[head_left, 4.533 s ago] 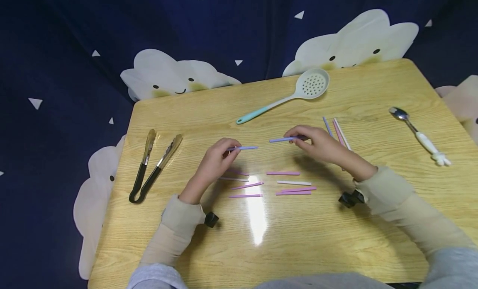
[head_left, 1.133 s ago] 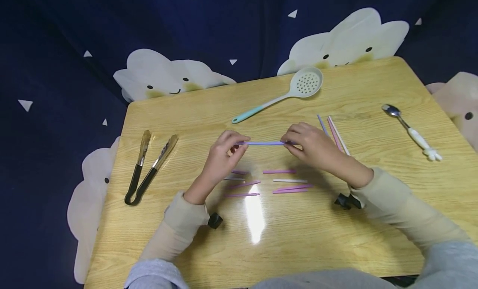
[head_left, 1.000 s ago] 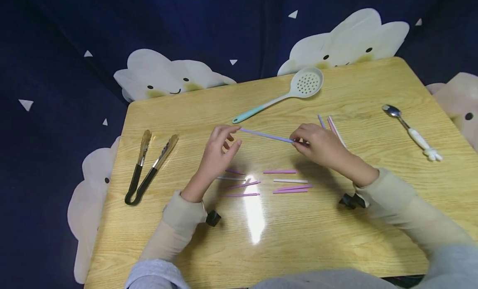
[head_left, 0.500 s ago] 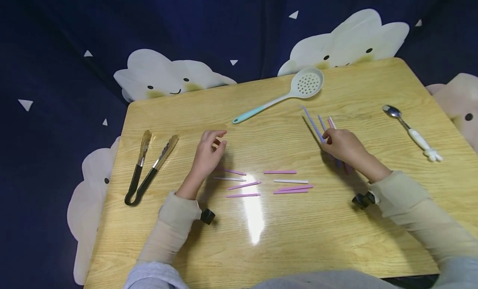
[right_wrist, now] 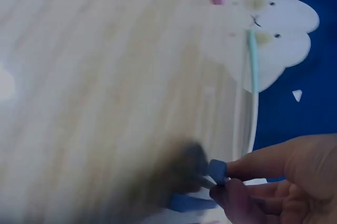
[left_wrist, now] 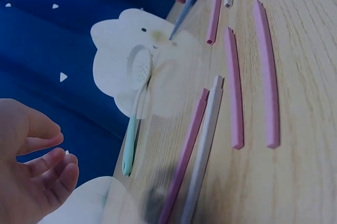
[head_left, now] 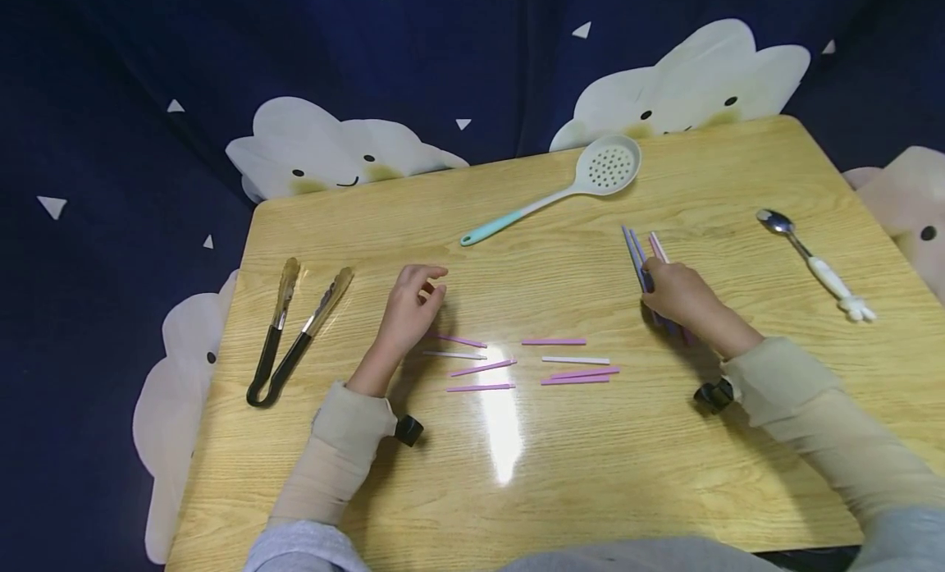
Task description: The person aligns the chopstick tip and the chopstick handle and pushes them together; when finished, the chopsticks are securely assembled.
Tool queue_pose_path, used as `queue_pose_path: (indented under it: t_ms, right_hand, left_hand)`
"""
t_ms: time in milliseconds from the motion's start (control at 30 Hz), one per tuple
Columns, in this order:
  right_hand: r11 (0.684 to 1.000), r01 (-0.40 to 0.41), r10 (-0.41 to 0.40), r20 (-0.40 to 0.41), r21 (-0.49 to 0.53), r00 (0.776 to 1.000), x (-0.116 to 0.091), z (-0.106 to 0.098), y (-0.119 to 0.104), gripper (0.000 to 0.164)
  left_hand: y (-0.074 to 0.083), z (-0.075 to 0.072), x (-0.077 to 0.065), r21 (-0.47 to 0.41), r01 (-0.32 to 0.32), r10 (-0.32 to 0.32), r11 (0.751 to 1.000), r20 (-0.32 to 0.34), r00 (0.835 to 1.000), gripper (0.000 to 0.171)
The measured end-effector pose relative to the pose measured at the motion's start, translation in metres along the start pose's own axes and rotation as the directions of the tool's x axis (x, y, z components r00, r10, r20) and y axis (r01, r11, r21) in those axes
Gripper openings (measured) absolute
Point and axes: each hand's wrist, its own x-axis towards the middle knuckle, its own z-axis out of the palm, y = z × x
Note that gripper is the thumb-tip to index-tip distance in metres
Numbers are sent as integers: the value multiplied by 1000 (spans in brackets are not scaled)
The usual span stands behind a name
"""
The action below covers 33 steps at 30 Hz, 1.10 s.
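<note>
My right hand pinches a long blue plastic stick between thumb and fingers, at the right of the table. Close beside it lie another long blue stick, a pink one and a white one, partly hidden under the hand. In the right wrist view the blue stick's square end shows at the fingertips. My left hand hovers with loosely bent fingers, holding nothing. Right of it lie short pink and white sticks with narrowed tips; farther right is a second group of short sticks.
A slotted spoon with a mint handle lies at the back. Metal tongs with black handles lie open at the left. A spoon with a white handle is at the right. A dark blue cloud-print curtain hangs behind the table.
Two blue sticks, earlier one per hand, became one long stick. The left hand let go and drew back left; the right hand carried the stick right and lowered it beside the other long sticks.
</note>
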Motion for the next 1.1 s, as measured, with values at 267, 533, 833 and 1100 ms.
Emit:
queue_pose_path:
  t_ms: [267, 533, 833, 1100]
  right_hand:
    - [992, 67, -71, -34, -111, 997, -2, 6, -6, 42]
    - [923, 364, -369, -21, -125, 929, 0, 15, -26, 28]
    - [769, 634, -634, 19, -80, 773, 0, 36, -61, 10]
    - [747, 650, -638, 127, -139, 760, 2, 44, -74, 9]
  left_hand:
    - [-3, 0, -1, 54, -24, 23, 998, 18, 1000, 24]
    - [-13, 3, -4, 277, -172, 92, 945, 279, 956, 14]
    - [-21, 5, -9, 362, -333, 165, 871, 422, 891, 5]
    - [-27, 7, -11, 441, -384, 207, 811, 397, 894, 8]
